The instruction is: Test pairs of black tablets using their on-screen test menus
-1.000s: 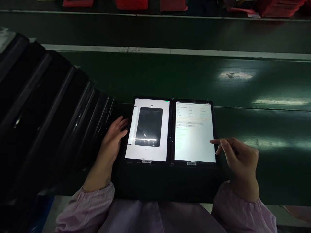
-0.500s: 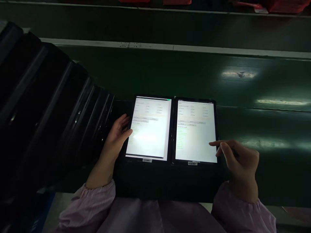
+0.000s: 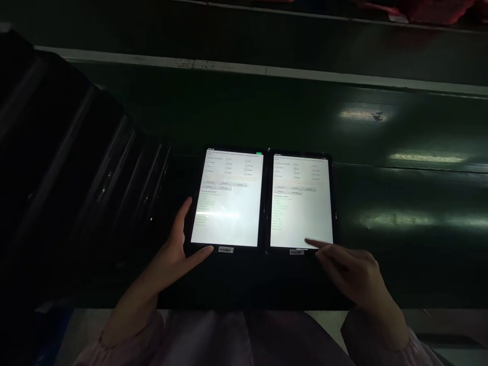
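Note:
Two tablets with lit white screens lie side by side on the green bench. Around the lower left corner of the left tablet (image 3: pixel 229 203), my left hand (image 3: pixel 177 254) is spread, thumb at the bottom edge and fingers along the left side. My right hand (image 3: pixel 353 267) has its index finger stretched out over the lower part of the right tablet (image 3: pixel 301 203); its other fingers are partly curled, with nothing visible in them. Both screens show tick boxes, grey buttons and lines of green text. Small barcode labels stick out at the bottom edges.
A row of black ribbed slats or stacked cases (image 3: pixel 68 132) stands along the left. Beyond the green bench (image 3: pixel 229 107) runs a pale rail (image 3: pixel 290 73), with red bins (image 3: pixel 438 11) at the far right. Lamp reflections shine on the bench's right side.
My left hand has slid down from the left tablet's side to its lower corner. My right hand has moved left and down across the right tablet. The left screen's page now shows more text.

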A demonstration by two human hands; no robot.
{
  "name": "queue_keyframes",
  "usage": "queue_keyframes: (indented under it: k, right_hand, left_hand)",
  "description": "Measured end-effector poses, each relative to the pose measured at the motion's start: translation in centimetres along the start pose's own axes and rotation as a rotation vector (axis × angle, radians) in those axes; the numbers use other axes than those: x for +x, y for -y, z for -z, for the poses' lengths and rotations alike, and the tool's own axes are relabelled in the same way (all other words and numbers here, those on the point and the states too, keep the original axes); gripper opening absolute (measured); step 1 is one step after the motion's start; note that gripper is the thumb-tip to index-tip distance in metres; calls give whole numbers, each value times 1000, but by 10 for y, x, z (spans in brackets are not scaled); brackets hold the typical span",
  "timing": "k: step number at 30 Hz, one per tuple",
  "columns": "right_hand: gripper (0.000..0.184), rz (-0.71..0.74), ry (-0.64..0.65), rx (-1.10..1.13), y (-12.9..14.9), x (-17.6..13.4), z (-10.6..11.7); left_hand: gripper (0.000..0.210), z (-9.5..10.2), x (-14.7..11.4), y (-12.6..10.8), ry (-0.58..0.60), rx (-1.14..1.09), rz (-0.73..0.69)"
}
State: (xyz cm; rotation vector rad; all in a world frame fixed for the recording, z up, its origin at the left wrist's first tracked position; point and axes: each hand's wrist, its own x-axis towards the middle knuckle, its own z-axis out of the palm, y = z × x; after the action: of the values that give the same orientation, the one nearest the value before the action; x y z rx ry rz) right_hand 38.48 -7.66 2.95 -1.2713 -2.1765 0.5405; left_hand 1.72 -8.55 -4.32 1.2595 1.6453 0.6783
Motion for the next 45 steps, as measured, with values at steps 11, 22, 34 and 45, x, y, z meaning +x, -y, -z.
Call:
queue_keyframes:
  k: [11,22,34,45]
  right_hand:
    - [23,54,-151,-29,20,2,-7]
    - [26,25,-70,-108,25,5,-9]
    - [31,16,106,-134,34,12,-37]
    - [33,57,-83,-55,34,22,-28]
  left_hand:
    - [102,-12,37,-19,-228,-87,-119]
    - [102,13,28,-6,-72,-121,-10]
    - [102,21,27,12,75,-148,-78]
    - [106,23,29,8,79,-171,-47]
